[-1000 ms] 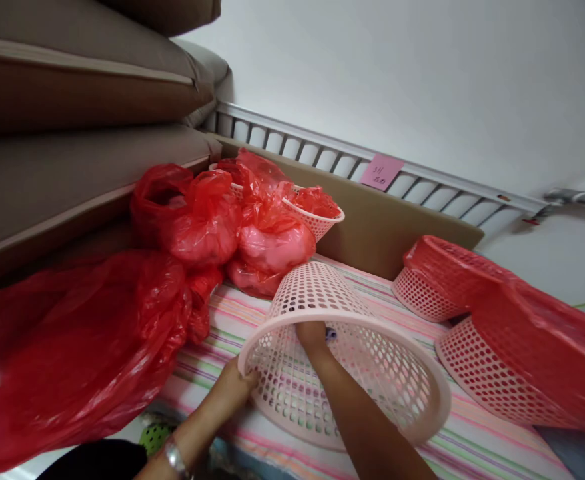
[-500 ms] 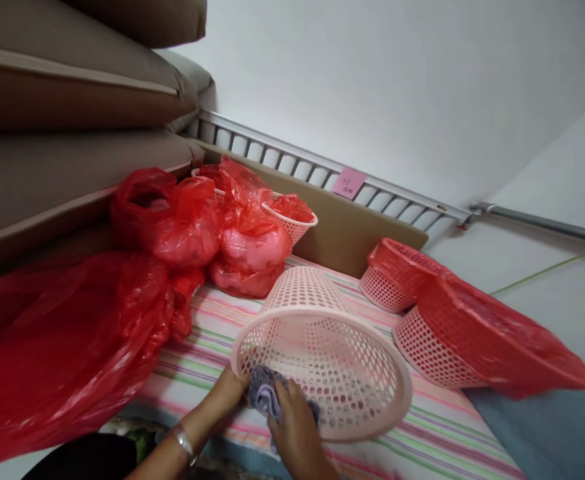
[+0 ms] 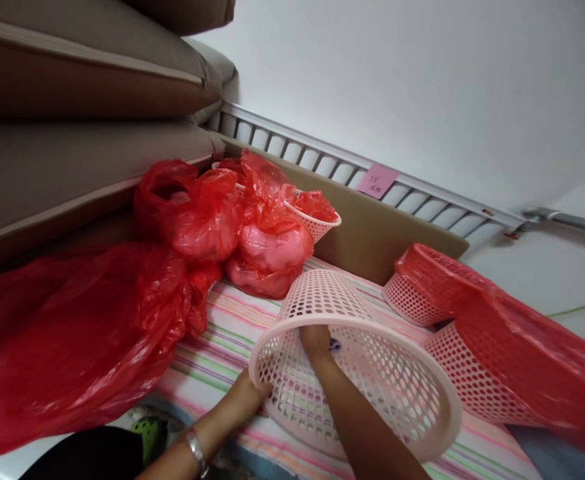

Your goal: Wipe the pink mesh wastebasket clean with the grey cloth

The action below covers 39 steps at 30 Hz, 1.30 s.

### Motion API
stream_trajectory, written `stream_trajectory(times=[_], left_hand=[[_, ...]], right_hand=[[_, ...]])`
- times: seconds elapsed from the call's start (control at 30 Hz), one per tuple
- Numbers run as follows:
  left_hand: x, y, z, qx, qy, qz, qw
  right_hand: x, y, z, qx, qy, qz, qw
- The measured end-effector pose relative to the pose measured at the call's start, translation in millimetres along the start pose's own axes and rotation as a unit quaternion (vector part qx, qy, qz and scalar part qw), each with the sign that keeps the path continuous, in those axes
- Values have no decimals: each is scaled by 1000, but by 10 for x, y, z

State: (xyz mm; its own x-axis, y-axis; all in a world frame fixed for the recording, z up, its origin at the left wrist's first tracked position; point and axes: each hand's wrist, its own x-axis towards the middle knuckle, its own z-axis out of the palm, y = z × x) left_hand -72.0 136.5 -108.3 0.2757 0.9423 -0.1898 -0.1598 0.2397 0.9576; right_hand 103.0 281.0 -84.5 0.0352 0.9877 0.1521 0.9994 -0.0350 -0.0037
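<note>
In the head view, the left hand (image 3: pixel 253 393) grips the rim of a pink mesh basket (image 3: pixel 322 297) at nine o'clock. The right hand (image 3: pixel 315 340) reaches inside; a bit of greyish-purple cloth (image 3: pixel 335 345) shows beside it, but its fingers are hidden, so I cannot tell their hold. The basket lies tipped on a striped sheet (image 3: pixel 237 307), mouth towards six o'clock. From it, filled red bags (image 3: pixel 275 250) sit at eleven, a pink note (image 3: pixel 378 181) at twelve, and red-covered baskets (image 3: pixel 477 383) near three.
</note>
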Motion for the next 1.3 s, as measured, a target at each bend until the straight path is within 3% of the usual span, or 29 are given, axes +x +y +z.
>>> stream_trajectory(times=[0.2, 0.33, 0.43, 0.63, 0.73, 0.83, 0.93, 1.0, 1.13, 1.3], left_hand=[[0, 162, -243, 72, 97, 85, 989], [12, 165, -274, 75, 81, 1, 994], [18, 109, -256, 53, 75, -25, 995], [0, 51, -310, 25, 64, -20, 997], [-45, 23, -253, 6, 42, -8, 999], [-107, -65, -73, -41, 13, 5, 999], [-137, -186, 138, -78, -2, -18, 997], [-129, -240, 234, -65, -2, -23, 998], [-86, -239, 282, -66, 12, -43, 997], [-63, -210, 248, -105, 22, -71, 992]], right_hand=[[89, -22, 20, 0, -18, 10, 1000], [-19, -80, -69, 6, -40, 19, 999], [-339, -177, -155, 17, -61, 7, 998], [-1382, -368, -237, 64, -84, -83, 991], [-1564, -299, -282, 94, -93, -103, 986], [-1339, -144, -341, 109, -57, -74, 990], [-887, -18, -332, 88, 23, -36, 995], [-584, 25, -264, 68, 43, -24, 996], [-155, 59, -71, 47, 14, 7, 999], [47, 69, -14, 39, -40, 46, 997]])
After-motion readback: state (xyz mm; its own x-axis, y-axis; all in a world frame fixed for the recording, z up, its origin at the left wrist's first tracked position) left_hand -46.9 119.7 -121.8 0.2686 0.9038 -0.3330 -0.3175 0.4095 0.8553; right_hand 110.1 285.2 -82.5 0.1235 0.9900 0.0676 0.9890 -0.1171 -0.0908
